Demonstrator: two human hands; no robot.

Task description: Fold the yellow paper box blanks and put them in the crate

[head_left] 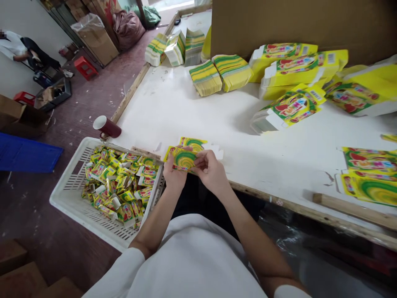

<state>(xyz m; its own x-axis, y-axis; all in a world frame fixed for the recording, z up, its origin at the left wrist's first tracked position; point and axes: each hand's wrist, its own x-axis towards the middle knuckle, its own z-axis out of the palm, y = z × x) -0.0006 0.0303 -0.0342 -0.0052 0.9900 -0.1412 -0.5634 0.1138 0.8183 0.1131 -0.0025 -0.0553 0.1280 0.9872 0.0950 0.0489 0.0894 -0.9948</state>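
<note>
Pale light glares at the top of the view, brightening the white surface (161,107) as soft shadows fall beside a carton stack (294,109). Below the surface's near edge, plastic sheeting (287,242) glints in gloom. Wide-angle distortion stretches the margins; cartons (362,93) at right look soft.

A packaging workshop, shown by carton stacks (205,78) and a crate (71,198).

A basket (87,225) of cartons (124,182) stands left, beside the table (161,111) bearing stacks (233,73).
</note>
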